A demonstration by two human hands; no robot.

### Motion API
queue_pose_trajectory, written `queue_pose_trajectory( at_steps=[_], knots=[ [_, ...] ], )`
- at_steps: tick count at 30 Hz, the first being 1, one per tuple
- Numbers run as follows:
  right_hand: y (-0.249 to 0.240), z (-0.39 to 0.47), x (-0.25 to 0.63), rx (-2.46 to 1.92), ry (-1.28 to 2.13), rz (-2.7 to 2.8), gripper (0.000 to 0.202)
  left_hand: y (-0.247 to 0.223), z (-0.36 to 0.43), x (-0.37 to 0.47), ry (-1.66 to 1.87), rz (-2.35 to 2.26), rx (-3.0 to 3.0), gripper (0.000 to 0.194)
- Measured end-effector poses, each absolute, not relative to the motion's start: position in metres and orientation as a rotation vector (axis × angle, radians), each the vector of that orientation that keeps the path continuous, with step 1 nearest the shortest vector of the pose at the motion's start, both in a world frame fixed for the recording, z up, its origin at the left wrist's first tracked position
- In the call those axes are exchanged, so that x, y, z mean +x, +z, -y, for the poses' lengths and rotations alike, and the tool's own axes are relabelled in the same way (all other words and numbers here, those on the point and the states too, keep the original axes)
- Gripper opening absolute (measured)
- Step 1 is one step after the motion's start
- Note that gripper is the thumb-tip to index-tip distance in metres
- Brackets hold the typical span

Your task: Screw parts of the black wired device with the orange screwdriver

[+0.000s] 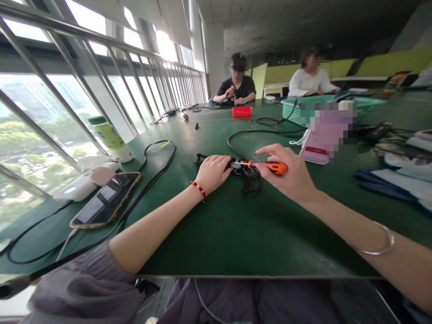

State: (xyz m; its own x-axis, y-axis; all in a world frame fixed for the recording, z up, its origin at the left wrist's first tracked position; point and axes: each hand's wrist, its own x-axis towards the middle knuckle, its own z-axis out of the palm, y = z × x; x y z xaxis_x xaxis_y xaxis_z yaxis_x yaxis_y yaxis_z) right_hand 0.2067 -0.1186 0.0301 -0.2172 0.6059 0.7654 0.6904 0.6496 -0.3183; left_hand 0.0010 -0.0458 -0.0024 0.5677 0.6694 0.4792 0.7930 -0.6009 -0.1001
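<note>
- One hand to each thing: clasped the black device [237, 170] with the left hand [213, 171], pinched the orange screwdriver [277, 168] with the right hand [290, 174].
- Had the device on the green surface [219, 243], straight ahead of the body, well apart from the near edge.
- Found the device directly beneath the left hand, in contact with it, and just left of the right hand; nearer, therefore, to the left.
- Set its long axis left to right, right end slightly nearer.
- Pointed its dark outer end left, its opened part with thin wires [250, 172] right.
- Aligned the screwdriver almost along the same axis: shaft leftward over the opened part, handle to the right.
- Could not tell contact from a slight gap at the tip.
- Laid the left hand palm down, fingers together over the far side, thumb toward the near side.
- Closed the right hand lightly on the handle, one finger lifted on the far side.
- Left a loop of black cord [252, 191] just near of the device's right end.
</note>
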Motion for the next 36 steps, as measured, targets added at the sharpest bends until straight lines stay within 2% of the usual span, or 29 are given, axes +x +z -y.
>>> queue_pose_trajectory(
  at_steps=[10,18,21,26,36],
  knots=[
    [0.0300,0.1172,0.2067,-0.929,-0.104,1.870,0.042,0.0006,0.0468,0.0018,-0.527,1.210,-2.497,0.036],
    [0.0330,0.1185,0.2069,-1.052,-0.124,1.886,0.022,-0.0004,0.0482,0.0027,-0.505,1.201,-2.468,0.035],
    [0.0324,0.1188,0.2065,-1.015,-0.150,1.900,0.023,-0.0008,0.0488,0.0037,-0.500,1.201,-2.449,0.034],
    [0.0292,0.1176,0.2070,-0.937,-0.117,1.899,0.040,-0.0004,0.0487,0.0041,-0.495,1.203,-2.432,0.033],
    [0.0327,0.1183,0.2075,-1.013,-0.111,1.918,0.022,0.0005,0.0497,0.0038,-0.501,1.225,-2.439,0.034]
  ],
)
